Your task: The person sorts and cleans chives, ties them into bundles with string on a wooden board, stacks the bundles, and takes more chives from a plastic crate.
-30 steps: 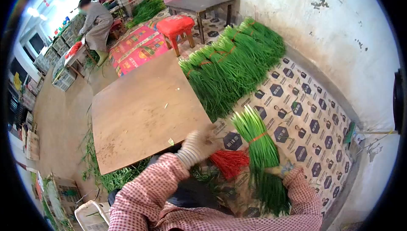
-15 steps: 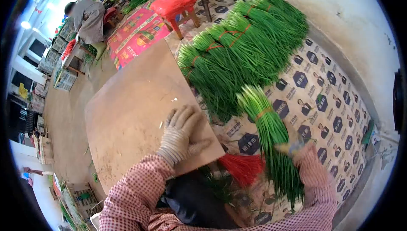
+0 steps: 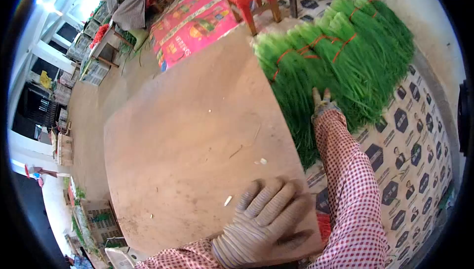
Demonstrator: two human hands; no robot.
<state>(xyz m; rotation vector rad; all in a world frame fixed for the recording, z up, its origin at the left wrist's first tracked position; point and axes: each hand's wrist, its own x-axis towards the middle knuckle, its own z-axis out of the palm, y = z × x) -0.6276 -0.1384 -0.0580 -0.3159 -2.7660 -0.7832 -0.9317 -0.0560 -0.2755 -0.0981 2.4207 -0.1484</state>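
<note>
We record the left hand point(image 3: 266, 224), gloved, low over the near edge of the brown board point(image 3: 187, 135), fingers slightly bent and apart. The right hand point(image 3: 324, 106) reaches to the green bunches point(image 3: 365, 66), two visible fingers apart; contact we cannot tell. Red-banded, the bunches lie on the patterned floor covering point(image 3: 395, 165), beside the board.

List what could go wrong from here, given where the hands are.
The right hand is among the long green bundles with red ties, so it might bend stalks or snag a tie. The left hand in a pale ribbed glove, close to a small white scrap on the flat brown tabletop, could knock it off.
</note>
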